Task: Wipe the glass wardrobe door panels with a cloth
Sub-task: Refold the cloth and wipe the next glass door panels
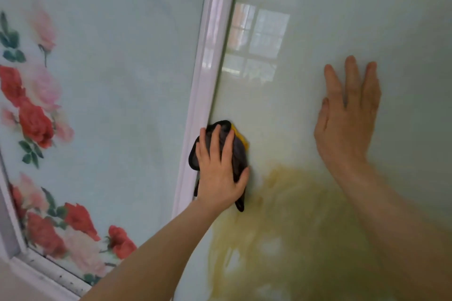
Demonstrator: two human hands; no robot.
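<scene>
A dark grey cloth with a yellow edge lies bunched against the plain glass door panel, right beside the white frame strip. My left hand presses the cloth flat onto the glass with straight, spread fingers and the thumb along the cloth's right side. To the right and higher up, my right hand rests flat on the same panel, fingers straight and pointing up, holding nothing.
Left of the frame strip is a second glass panel printed with red and pink roses, and its lower white frame has dark specks. The plain panel reflects a window and a yellowish shape low down.
</scene>
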